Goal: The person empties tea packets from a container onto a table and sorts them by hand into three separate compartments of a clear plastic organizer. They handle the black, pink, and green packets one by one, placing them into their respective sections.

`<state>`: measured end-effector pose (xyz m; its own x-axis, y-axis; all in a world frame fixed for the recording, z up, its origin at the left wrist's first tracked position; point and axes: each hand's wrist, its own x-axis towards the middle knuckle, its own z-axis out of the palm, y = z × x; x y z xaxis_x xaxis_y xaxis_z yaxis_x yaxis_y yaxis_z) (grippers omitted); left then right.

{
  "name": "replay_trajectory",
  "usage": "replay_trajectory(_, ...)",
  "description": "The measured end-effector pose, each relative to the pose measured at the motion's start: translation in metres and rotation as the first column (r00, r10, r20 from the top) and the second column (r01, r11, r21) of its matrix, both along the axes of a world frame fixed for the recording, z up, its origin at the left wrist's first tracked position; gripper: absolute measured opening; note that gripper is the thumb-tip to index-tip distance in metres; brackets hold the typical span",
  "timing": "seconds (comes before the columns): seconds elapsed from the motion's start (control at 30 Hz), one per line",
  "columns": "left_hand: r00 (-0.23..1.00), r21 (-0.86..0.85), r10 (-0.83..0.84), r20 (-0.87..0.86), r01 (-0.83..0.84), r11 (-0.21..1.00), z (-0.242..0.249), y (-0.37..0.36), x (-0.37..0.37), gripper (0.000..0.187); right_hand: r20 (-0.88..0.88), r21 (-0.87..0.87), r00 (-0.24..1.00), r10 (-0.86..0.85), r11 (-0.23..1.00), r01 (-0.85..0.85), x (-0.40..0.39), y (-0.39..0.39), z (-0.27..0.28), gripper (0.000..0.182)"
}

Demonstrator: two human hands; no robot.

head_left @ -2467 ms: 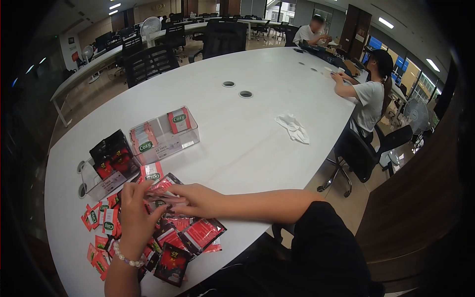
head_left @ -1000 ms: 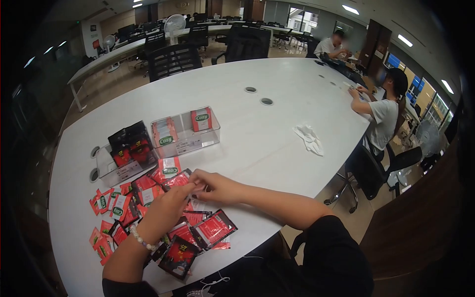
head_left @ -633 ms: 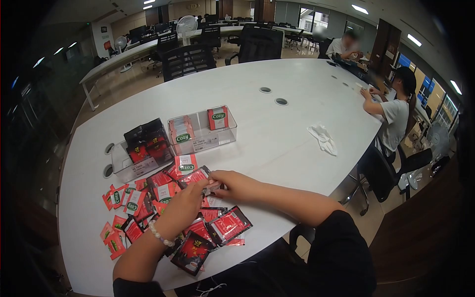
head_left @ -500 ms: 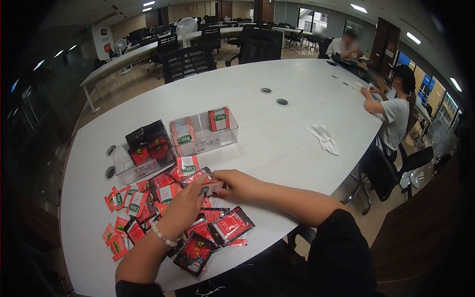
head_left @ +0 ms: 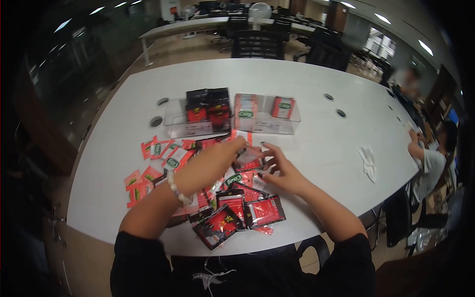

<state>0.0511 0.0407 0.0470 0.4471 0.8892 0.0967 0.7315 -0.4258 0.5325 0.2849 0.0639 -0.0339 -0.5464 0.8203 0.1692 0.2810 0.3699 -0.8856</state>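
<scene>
My left hand (head_left: 213,161), with a beaded bracelet at the wrist, reaches over the pile, its fingers closed on a pale pink tea sachet (head_left: 249,155) that is partly blurred. Just right of it is my right hand (head_left: 284,173), fingers spread and curved, apart from the sachet as far as I can see. Beneath both lie loose pink Cozy tea sachets (head_left: 174,162) mixed with black and red coffee sachets (head_left: 217,226). Behind the pile, a clear bin (head_left: 180,129) holds upright black and red packets. The clear bin (head_left: 279,126) beside it holds pink Cozy sachets in two compartments.
The white table (head_left: 326,143) carries a crumpled white cloth or tissue (head_left: 367,163) on the right. Round cable holes (head_left: 341,114) pierce its top. Two people sit along the right edge. Office chairs (head_left: 257,44) stand behind the far edge.
My view has turned, so the table contents appear farther right and higher. My right hand has come away from the packet both hands were at, and its fingers have spread.
</scene>
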Motion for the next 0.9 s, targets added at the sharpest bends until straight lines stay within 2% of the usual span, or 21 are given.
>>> replay_trajectory(0.03, 0.997, 0.173, -0.011, 0.075, -0.003, 0.985, -0.009, 0.011, -0.018, 0.021, -0.02, 0.005, 1.0, -0.023, 1.0, 0.023, 0.002, 0.002, -0.001, 0.074)
replay_trajectory(0.07, 1.0, 0.328, 0.013, -0.011, -0.009, 0.945, -0.007, 0.025, -0.039, 0.02, -0.039, 0.011, 0.998, -0.05, 0.999, 0.05, 0.003, 0.004, -0.001, 0.074)
replay_trajectory(0.1, 0.995, 0.291, 0.086, 0.054, -0.098, 0.952, 0.008, 0.03, -0.055, 0.02, -0.021, 0.024, 0.998, -0.065, 0.998, 0.066, 0.004, 0.006, 0.001, 0.074)
replay_trajectory(0.17, 0.97, 0.324, 0.062, 0.234, -0.138, 0.936, 0.02, 0.056, -0.092, 0.018, 0.011, 0.055, 0.993, -0.115, 0.992, 0.114, 0.006, 0.008, 0.004, 0.075)
replay_trajectory(0.23, 0.954, 0.283, 0.301, 0.017, -0.293, 0.913, 0.037, 0.071, -0.116, 0.019, 0.015, 0.047, 0.993, -0.12, 0.992, 0.119, 0.008, 0.011, 0.003, 0.074)
replay_trajectory(0.33, 0.867, 0.382, 0.408, -0.286, -0.287, 0.878, 0.031, 0.111, -0.143, 0.021, 0.037, 0.034, 0.991, -0.129, 0.991, 0.128, 0.008, 0.011, 0.005, 0.072)
replay_trajectory(0.43, 0.885, 0.32, 0.3, -0.356, -0.186, 0.929, 0.034, 0.134, -0.144, 0.022, 0.083, 0.026, 0.99, -0.116, 0.993, 0.115, 0.009, 0.009, 0.008, 0.069)
replay_trajectory(0.53, 0.91, 0.387, 0.308, -0.277, -0.187, 0.903, 0.052, 0.13, -0.115, 0.025, 0.126, 0.055, 0.989, -0.071, 0.996, 0.065, 0.014, 0.014, 0.006, 0.066)
replay_trajectory(0.57, 0.948, 0.386, 0.289, -0.136, -0.218, 0.896, 0.061, 0.123, -0.097, 0.024, 0.124, 0.065, 0.99, -0.069, 0.996, 0.061, 0.015, 0.016, 0.004, 0.064)
replay_trajectory(0.67, 0.988, 0.485, 0.082, -0.133, -0.008, 0.875, 0.075, 0.114, -0.04, 0.024, 0.115, 0.066, 0.991, -0.063, 0.996, 0.056, 0.016, 0.017, 0.001, 0.062)
replay_trajectory(0.73, 0.969, 0.474, -0.08, -0.235, 0.186, 0.86, 0.066, 0.128, -0.009, 0.025, 0.118, 0.059, 0.992, -0.049, 0.997, 0.042, 0.016, 0.017, 0.003, 0.062)
replay_trajectory(0.77, 0.952, 0.458, -0.028, -0.304, 0.172, 0.872, 0.059, 0.136, 0.008, 0.027, 0.117, 0.059, 0.992, -0.041, 0.998, 0.034, 0.016, 0.017, 0.001, 0.061)
replay_trajectory(0.87, 0.92, 0.193, -0.046, -0.389, 0.13, 0.973, 0.042, 0.157, 0.045, 0.026, 0.137, 0.077, 0.99, -0.029, 0.997, 0.018, 0.017, 0.017, -0.001, 0.061)
replay_trajectory(0.9, 0.876, 0.207, -0.055, -0.48, 0.173, 0.963, 0.028, 0.172, 0.049, 0.027, 0.147, 0.085, 0.989, -0.028, 0.996, 0.016, 0.017, 0.017, -0.001, 0.061)
